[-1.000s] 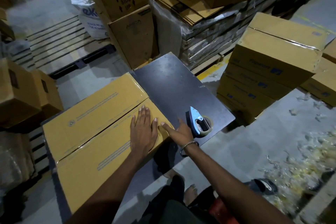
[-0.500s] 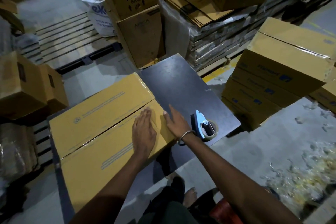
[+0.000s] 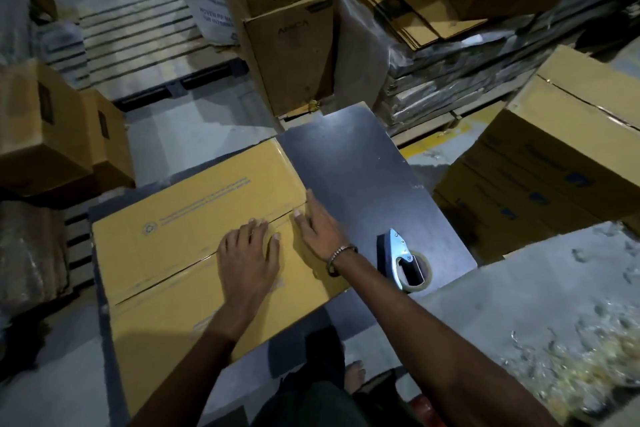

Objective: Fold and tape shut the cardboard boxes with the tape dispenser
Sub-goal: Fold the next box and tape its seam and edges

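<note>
A yellow cardboard box (image 3: pixel 194 246) is lying on the dark desk (image 3: pixel 349 163), taking up its left part, with both top flaps folded down so that they are meeting along a seam running across the lid. The left hand (image 3: pixel 251 262) is resting flat on the box, fingers straight and slightly spread, fingertips reaching over the seam; its grip is loose and holding nothing. The right hand (image 3: pixel 317 227) is lying just beside it at the box's right edge, fingers straight and together, pressing the flap ends near where the seam is meeting the edge; this grip is also flat and clasping nothing. A metal bracelet (image 3: pixel 341 255) is sitting on the right wrist.

The tape dispenser (image 3: pixel 401 258), blue-white with a roll of clear tape, is standing on the desk near its right front corner, apart from both hands and from the box.

Stacked cardboard boxes (image 3: pixel 554 156) are sitting on the floor to the right of the desk, and a tall brown carton (image 3: pixel 287 52) is standing beyond it.
</note>
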The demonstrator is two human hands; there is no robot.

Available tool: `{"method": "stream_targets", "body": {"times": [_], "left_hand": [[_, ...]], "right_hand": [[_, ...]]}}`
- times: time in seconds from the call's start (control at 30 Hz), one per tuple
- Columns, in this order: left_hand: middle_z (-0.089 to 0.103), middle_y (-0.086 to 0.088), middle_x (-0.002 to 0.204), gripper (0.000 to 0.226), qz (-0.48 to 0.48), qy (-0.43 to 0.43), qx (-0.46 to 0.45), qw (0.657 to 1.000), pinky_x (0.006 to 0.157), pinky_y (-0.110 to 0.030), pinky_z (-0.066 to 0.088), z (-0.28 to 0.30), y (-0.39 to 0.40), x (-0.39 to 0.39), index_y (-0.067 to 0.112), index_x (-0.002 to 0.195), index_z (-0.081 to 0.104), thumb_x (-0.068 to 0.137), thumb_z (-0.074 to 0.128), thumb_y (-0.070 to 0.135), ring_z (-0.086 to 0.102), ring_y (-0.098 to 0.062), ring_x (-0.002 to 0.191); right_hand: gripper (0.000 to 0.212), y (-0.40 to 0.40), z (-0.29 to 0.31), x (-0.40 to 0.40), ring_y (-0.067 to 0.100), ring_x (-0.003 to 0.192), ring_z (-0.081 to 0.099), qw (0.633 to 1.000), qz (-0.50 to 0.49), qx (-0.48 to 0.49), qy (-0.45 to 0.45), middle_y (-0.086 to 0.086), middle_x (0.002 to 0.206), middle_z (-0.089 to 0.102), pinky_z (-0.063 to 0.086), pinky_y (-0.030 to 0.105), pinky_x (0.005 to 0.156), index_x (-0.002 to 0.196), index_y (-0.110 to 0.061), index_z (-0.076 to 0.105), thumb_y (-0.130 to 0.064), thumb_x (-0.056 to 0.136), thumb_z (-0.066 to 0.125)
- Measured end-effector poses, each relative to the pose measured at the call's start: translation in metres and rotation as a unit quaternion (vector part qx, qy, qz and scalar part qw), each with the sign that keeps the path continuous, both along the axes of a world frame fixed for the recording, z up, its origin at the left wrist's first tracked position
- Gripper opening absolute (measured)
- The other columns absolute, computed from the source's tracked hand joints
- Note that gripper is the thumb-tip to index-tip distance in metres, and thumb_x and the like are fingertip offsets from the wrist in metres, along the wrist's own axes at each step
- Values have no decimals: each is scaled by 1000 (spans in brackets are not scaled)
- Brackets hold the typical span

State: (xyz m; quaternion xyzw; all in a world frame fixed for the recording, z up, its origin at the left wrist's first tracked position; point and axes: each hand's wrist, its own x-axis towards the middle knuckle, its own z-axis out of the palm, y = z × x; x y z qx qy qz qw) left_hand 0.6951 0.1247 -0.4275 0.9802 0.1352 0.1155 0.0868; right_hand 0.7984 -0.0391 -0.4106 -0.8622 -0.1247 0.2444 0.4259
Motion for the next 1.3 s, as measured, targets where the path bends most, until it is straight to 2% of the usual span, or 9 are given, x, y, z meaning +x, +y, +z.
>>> {"method": "stream_targets", "body": {"times": [0.17, 0.27, 0.37, 0.43, 0.53, 0.73, 0.93, 1.1, 1.3], "left_hand": [[67, 2, 108, 31, -42, -50, -67, 996, 82, -44, 49, 0, 30, 16, 21, 117, 74, 101, 62, 45, 58, -25, 93], [66, -2, 116, 40, -10, -62, -91, 994, 85, -44, 49, 3, 29, 25, 19, 128, 70, 100, 62, 47, 60, -29, 101], [51, -9, 154, 67, 38, -24, -67, 997, 113, -51, 40, 1, 29, 29, 16, 152, 52, 97, 61, 53, 48, -32, 138], [36, -10, 168, 79, 50, 8, -56, 997, 127, -51, 23, -3, 31, 31, 14, 161, 40, 99, 53, 61, 34, -29, 154], [28, -9, 172, 77, 48, 42, -36, 997, 130, -50, 14, -7, 32, 34, 16, 162, 39, 103, 40, 65, 24, -25, 159], [31, -9, 171, 68, 53, 31, -31, 998, 129, -51, 19, -7, 32, 35, 15, 158, 47, 106, 38, 57, 28, -25, 158], [28, -6, 172, 68, 57, 30, -34, 997, 129, -53, 19, -9, 33, 35, 17, 159, 45, 106, 40, 58, 23, -23, 160], [26, -6, 173, 69, 60, 41, -30, 997, 129, -53, 19, -9, 32, 35, 18, 161, 41, 106, 36, 59, 21, -23, 161], [23, -7, 174, 70, 66, 46, -13, 997, 129, -53, 19, -8, 31, 34, 17, 163, 38, 107, 36, 59, 20, -24, 161]], "right_hand": [[56, 7, 6, 40, 29, 100, 65, 996, -26, -79, -32, 7, 113, 69, 51, 39, 77, 122, -21, 55, -66, 105, 27], [71, 30, 12, 64, 27, 141, 46, 999, -5, -21, -34, 8, 162, 41, 43, 43, 110, 161, -16, 29, -62, 106, 33], [77, 53, 6, 69, 21, 156, 23, 999, 0, 19, 29, 1, 172, 15, 22, 37, 124, 166, -16, 6, -56, 108, 37], [75, 59, -2, 73, 25, 152, 33, 999, -18, -17, 41, 6, 168, 28, 30, 39, 120, 165, -14, 16, -58, 107, 37], [59, 60, -1, 96, 38, 122, 60, 996, -41, -77, 17, 17, 130, 65, 47, 38, 86, 138, -10, 52, -59, 105, 42], [70, 88, 10, 110, 26, 148, 39, 1000, -21, -1, 4, 4, 163, 39, 33, 36, 116, 163, -17, 27, -44, 105, 55], [73, 95, 6, 153, 37, 135, 51, 996, -13, -84, 8, 14, 143, 60, 45, 44, 106, 147, -12, 50, -63, 95, 59], [91, 111, 19, 188, 33, 144, 42, 998, -12, -54, 44, 10, 159, 42, 42, 48, 115, 156, -18, 36, -54, 84, 80], [65, 105, -15, 174, 22, 123, 61, 997, -16, 10, 74, -2, 134, 66, 52, 49, 104, 137, -28, 57, -64, 85, 74]]}}
